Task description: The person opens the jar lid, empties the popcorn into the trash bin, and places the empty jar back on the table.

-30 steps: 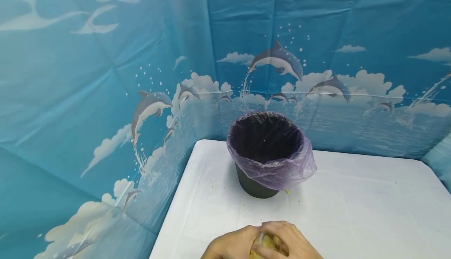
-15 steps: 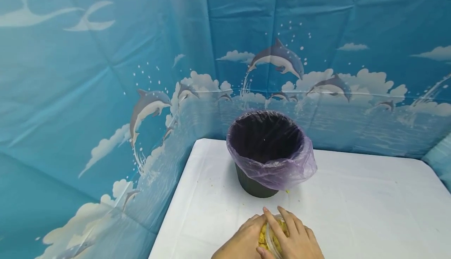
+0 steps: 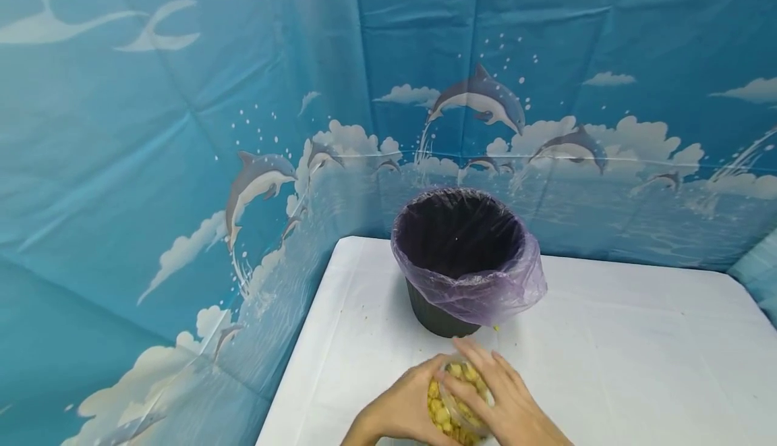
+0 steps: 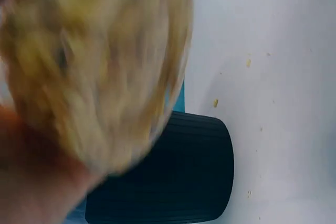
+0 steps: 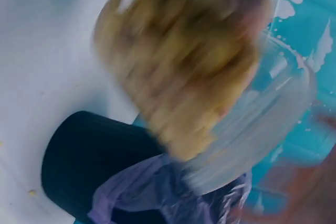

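Note:
A clear round jar (image 3: pixel 441 422) full of yellow-brown lumpy pieces is between both hands at the bottom of the head view. My left hand (image 3: pixel 403 402) grips the jar's side, thumb toward me. Across the jar's clear top lies my right hand (image 3: pixel 510 402), its thumb and fingers spread around what looks like a transparent lid (image 5: pixel 262 124). Motion blurs the jar in both wrist views, and I cannot tell whether the lid is seated or loose. The jar is tilted and held above the table.
Beyond the hands stands a dark ribbed bin (image 3: pixel 434 314) with a purple plastic liner (image 3: pixel 500 294) folded over its rim. Small crumbs (image 4: pixel 216 103) dot the white tabletop (image 3: pixel 631 358). Blue dolphin-print sheets (image 3: pixel 607 210) hang behind and to the left.
The right fingers, lying straighter over the top half a second ago, now bend around it with the thumb across. Both hands and the jar have shifted slightly, and more of the contents shows.

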Available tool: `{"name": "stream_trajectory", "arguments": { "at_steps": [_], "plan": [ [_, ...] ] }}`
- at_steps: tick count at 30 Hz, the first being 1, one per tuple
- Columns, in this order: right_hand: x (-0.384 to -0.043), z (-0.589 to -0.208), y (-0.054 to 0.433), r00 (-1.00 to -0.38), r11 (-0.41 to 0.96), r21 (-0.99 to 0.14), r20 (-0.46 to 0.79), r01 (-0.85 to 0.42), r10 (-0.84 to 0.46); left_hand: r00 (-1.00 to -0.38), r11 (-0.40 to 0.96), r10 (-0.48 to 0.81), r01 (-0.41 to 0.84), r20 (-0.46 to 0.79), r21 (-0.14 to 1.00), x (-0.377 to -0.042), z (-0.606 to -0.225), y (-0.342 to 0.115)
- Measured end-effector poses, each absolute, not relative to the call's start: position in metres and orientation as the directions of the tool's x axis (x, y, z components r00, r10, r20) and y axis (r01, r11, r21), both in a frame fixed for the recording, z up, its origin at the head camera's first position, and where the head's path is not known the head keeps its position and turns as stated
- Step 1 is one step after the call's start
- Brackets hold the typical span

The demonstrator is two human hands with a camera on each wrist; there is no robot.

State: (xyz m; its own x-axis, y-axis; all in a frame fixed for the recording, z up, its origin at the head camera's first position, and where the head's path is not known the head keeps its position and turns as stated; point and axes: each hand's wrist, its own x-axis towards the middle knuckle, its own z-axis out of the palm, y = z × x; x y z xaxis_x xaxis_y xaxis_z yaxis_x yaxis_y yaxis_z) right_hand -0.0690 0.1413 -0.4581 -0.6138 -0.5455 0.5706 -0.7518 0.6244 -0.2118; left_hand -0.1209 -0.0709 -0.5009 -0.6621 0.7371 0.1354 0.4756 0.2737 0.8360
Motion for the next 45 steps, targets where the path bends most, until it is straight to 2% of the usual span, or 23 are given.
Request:
{"name": "stream_trajectory", "arguments": {
  "at_steps": [2,3,5,6,8,10,12,14,16,19,21,23,26,28,30,33,35,37,40,42,45],
  "plan": [
    [-0.069,-0.454,0.139,-0.764,0.743,-0.303,0.498,-0.597,-0.410,-0.776,0.358,0.599,0.481,0.199,0.800,-0.115,-0.503,-0.065],
    [-0.069,-0.452,0.136,-0.825,0.794,-0.333,0.452,-0.509,-0.339,-0.807,0.409,0.541,0.499,0.238,0.764,-0.112,-0.504,-0.060],
    [-0.069,-0.452,0.129,-0.892,0.853,-0.359,0.389,-0.378,-0.231,-0.826,0.497,0.458,0.544,0.328,0.676,-0.107,-0.506,-0.052],
    [-0.070,-0.453,0.127,-0.900,0.865,-0.355,0.381,-0.355,-0.213,-0.820,0.528,0.435,0.567,0.372,0.632,-0.105,-0.507,-0.048],
    [-0.071,-0.455,0.124,-0.888,0.875,-0.317,0.400,-0.366,-0.227,-0.795,0.552,0.415,0.607,0.442,0.572,-0.101,-0.508,-0.042],
    [-0.074,-0.457,0.125,-0.844,0.857,-0.265,0.448,-0.441,-0.296,-0.785,0.530,0.423,0.619,0.452,0.579,-0.100,-0.507,-0.041],
    [-0.077,-0.457,0.131,-0.782,0.816,-0.215,0.491,-0.536,-0.384,-0.791,0.446,0.466,0.596,0.396,0.668,-0.102,-0.505,-0.047],
    [-0.080,-0.453,0.138,-0.727,0.743,-0.213,0.493,-0.634,-0.479,-0.776,0.314,0.548,0.537,0.312,0.783,-0.106,-0.501,-0.057],
    [-0.082,-0.449,0.146,-0.668,0.651,-0.238,0.489,-0.721,-0.561,-0.738,0.215,0.640,0.441,0.216,0.871,-0.113,-0.497,-0.066],
    [-0.083,-0.445,0.153,-0.608,0.524,-0.313,0.479,-0.792,-0.633,-0.675,0.164,0.724,0.370,0.143,0.914,-0.121,-0.494,-0.075],
    [-0.082,-0.443,0.152,-0.643,0.533,-0.359,0.465,-0.766,-0.609,-0.696,0.219,0.703,0.406,0.145,0.887,-0.122,-0.493,-0.075],
    [-0.082,-0.442,0.147,-0.724,0.602,-0.406,0.446,-0.688,-0.527,-0.751,0.316,0.627,0.487,0.206,0.814,-0.120,-0.494,-0.070],
    [-0.081,-0.441,0.134,-0.864,0.758,-0.438,0.379,-0.483,-0.331,-0.810,0.534,0.456,0.581,0.369,0.615,-0.114,-0.500,-0.053],
    [-0.082,-0.445,0.125,-0.911,0.810,-0.450,0.338,-0.376,-0.236,-0.804,0.660,0.362,0.578,0.471,0.480,-0.110,-0.505,-0.039],
    [-0.084,-0.452,0.119,-0.912,0.834,-0.424,0.352,-0.355,-0.209,-0.801,0.723,0.294,0.543,0.522,0.426,-0.106,-0.509,-0.028],
    [-0.091,-0.463,0.121,-0.852,0.810,-0.365,0.438,-0.459,-0.285,-0.825,0.716,0.264,0.514,0.500,0.472,-0.103,-0.511,-0.025],
    [-0.095,-0.467,0.129,-0.776,0.764,-0.300,0.501,-0.571,-0.382,-0.850,0.649,0.297,0.514,0.435,0.561,-0.105,-0.509,-0.031],
    [-0.097,-0.466,0.139,-0.716,0.696,-0.274,0.502,-0.664,-0.486,-0.858,0.564,0.366,0.513,0.361,0.647,-0.108,-0.508,-0.041],
    [-0.097,-0.460,0.152,-0.669,0.616,-0.293,0.484,-0.731,-0.564,-0.844,0.468,0.453,0.499,0.287,0.729,-0.113,-0.508,-0.054],
    [-0.097,-0.455,0.153,-0.701,0.638,-0.321,0.480,-0.700,-0.528,-0.839,0.475,0.446,0.516,0.311,0.713,-0.114,-0.511,-0.054],
    [-0.094,-0.448,0.144,-0.829,0.755,-0.391,0.431,-0.527,-0.355,-0.845,0.577,0.338,0.534,0.414,0.618,-0.112,-0.516,-0.043]
  ]
}}
